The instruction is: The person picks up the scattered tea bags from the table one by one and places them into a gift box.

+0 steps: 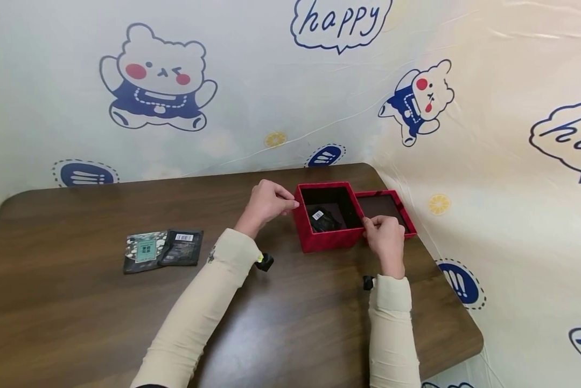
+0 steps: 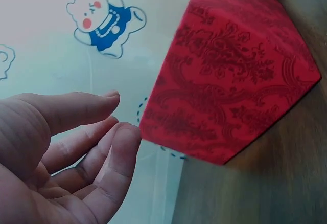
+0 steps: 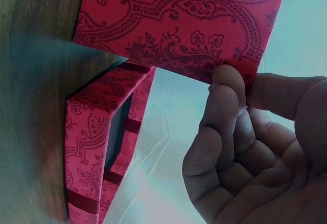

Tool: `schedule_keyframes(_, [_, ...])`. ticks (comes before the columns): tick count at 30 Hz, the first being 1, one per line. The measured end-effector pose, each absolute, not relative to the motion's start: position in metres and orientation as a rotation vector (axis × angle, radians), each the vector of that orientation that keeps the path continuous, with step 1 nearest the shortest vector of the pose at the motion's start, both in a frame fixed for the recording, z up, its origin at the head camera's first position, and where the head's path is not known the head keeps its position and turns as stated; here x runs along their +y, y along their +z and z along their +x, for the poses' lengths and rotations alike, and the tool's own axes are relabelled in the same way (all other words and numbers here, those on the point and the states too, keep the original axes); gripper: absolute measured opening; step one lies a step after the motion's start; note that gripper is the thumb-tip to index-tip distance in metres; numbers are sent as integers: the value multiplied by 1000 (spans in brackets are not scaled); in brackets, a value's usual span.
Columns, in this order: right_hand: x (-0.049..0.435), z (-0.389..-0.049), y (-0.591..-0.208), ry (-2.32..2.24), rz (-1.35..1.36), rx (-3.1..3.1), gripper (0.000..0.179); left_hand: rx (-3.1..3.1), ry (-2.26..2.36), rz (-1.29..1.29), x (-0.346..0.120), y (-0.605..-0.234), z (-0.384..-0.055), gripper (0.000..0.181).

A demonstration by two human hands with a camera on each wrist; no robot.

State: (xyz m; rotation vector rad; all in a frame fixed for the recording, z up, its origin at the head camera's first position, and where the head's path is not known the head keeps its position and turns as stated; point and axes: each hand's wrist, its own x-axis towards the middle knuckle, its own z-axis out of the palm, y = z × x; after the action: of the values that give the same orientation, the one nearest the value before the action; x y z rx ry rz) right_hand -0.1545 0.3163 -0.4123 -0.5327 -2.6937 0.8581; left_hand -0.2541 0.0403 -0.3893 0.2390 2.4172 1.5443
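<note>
A red patterned box stands uncovered on the table, and inside it lies a black packet with a white label. My left hand is beside the box's left wall, its fingers loosely bent, thumb and fingertips apart. In the left wrist view that hand has nothing between the fingers, and a fingertip is right at the box's corner. At the opposite side, my right hand pinches the box's right rim corner. The right wrist view shows the right hand's fingertips on the red wall.
The red lid lies inner side up, right of the box. Two flat packets, one with a green label and one black, overlap on the brown table at left. A printed wall covering rises behind.
</note>
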Motion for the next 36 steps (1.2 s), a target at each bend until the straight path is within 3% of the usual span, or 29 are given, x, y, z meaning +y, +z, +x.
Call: schedule_keyframes(36, [316,-154,-411,858,-545,-2692,34,2517,1450,178,-49,-393,-247,20])
